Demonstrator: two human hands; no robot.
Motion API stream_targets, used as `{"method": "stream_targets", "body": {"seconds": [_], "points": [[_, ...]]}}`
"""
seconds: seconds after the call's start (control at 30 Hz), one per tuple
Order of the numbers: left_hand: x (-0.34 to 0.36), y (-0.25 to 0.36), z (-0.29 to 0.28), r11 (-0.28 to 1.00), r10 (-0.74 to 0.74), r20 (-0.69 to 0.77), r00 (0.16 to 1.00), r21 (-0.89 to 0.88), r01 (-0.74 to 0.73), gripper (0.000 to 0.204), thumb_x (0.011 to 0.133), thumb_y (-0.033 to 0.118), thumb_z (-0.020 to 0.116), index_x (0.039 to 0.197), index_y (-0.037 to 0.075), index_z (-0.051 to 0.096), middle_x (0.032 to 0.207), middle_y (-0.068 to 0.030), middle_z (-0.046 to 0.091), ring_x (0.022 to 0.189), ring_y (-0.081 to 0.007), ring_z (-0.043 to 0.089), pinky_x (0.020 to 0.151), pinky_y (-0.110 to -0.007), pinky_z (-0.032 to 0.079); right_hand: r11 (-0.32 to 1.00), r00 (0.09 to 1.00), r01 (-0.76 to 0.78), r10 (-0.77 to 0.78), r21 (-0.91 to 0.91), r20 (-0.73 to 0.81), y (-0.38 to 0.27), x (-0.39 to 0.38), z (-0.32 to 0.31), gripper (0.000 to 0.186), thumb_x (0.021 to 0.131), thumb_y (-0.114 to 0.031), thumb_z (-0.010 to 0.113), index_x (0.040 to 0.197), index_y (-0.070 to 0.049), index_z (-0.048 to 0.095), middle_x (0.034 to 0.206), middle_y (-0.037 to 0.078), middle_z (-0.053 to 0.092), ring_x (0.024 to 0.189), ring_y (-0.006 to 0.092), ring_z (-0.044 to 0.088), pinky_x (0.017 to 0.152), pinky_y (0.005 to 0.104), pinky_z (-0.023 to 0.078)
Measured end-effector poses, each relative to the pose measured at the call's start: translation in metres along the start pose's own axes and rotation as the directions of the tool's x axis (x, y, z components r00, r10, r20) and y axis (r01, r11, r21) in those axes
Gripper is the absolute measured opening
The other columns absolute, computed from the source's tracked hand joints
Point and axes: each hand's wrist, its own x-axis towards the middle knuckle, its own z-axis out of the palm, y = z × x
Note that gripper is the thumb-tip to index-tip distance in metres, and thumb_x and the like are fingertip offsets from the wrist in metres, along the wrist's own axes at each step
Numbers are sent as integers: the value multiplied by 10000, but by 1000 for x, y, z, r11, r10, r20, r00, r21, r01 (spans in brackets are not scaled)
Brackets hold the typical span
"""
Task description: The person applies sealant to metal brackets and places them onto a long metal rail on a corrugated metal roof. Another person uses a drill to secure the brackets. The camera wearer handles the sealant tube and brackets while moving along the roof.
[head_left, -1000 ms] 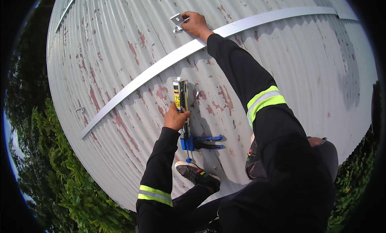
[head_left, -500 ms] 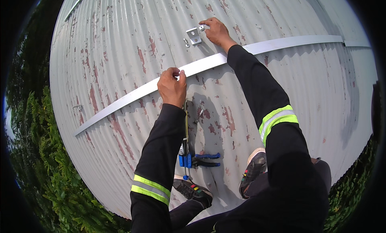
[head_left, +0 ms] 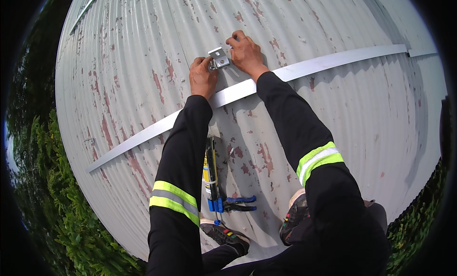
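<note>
Grey patchy corrug. roof point(head_left: 362, 114); grn trees point(head_left: 62, 195) on L, foliage point(head_left: 413, 223) lower R

We stretch our left arm point(head_left: 180, 157) and right arm point(head_left: 296, 119) forward. Our left hand point(head_left: 203, 79) has its fingers point(head_left: 196, 63) curled toward the thumb point(head_left: 207, 61); our right hand point(head_left: 247, 55), slightly farther ahead, has fingers point(head_left: 237, 35) bent leftward. Both hands show their backs.

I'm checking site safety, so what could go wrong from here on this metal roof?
The small bolt by the left hand could slip and roll along a groove of the ridged roof. The right hand, close beside the bracket, might knock it. The caulking gun lies close to the left shoe, so a step might kick it.
</note>
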Motion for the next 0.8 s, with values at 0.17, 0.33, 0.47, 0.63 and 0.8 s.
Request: {"method": "stream_targets", "body": {"seconds": [0.17, 0.33, 0.47, 0.63, 0.8], "points": [[15, -6, -11, 978, 135, 61, 989, 152, -143, 440, 736, 32, 832, 1160, -3, 720, 1154, -155, 675, 877, -307, 710, 817, -403, 574, 998, 999, -18, 20, 64, -32, -1, 0, -3, 258, 867, -93, 604, 1085, -143, 733, 1210, 73, 596, 1086, 321, 662, 911, 492, 563], [25, -6, -19, 978, 155, 165, 974, 112, -174, 385, 735, 40, 822, 1108, 1, 734, 1124, -160, 676, 959, -349, 694, 863, -419, 561, 994, 998, -64, 65, 83, -8, -1, 1, -4, 263, 855, -111, 621, 1089, -143, 738, 1215, 71, 606, 1094, 321, 664, 929, 495, 554], [22, -5, -19, 988, 116, 168, 979, 80, -130, 341, 746, 33, 800, 1081, 10, 740, 1074, -156, 679, 988, -371, 687, 879, -432, 557, 992, 997, -70, 71, 105, -10, 0, 1, -5, 279, 846, -109, 629, 1098, -149, 742, 1217, 66, 607, 1100, 320, 664, 937, 494, 549], [18, -9, -26, 997, 72, 112, 991, -6, -72, 248, 766, 25, 784, 1013, 11, 765, 1047, -151, 695, 876, -297, 723, 811, -392, 575, 991, 997, -71, 70, 110, 13, 3, 0, -3, 298, 845, -121, 633, 1116, -162, 748, 1226, 54, 609, 1108, 303, 665, 947, 480, 548], [-3, 1, -51, 990, -83, 41, 996, -113, 87, 177, 837, 93, 806, 987, 3, 779, 921, -106, 709, 731, -168, 711, 712, -309, 582, 985, 994, -88, 97, 151, -56, 0, 2, -5, 282, 835, -104, 640, 1087, -156, 755, 1214, 54, 626, 1057, 297, 680, 926, 462, 551]]}}
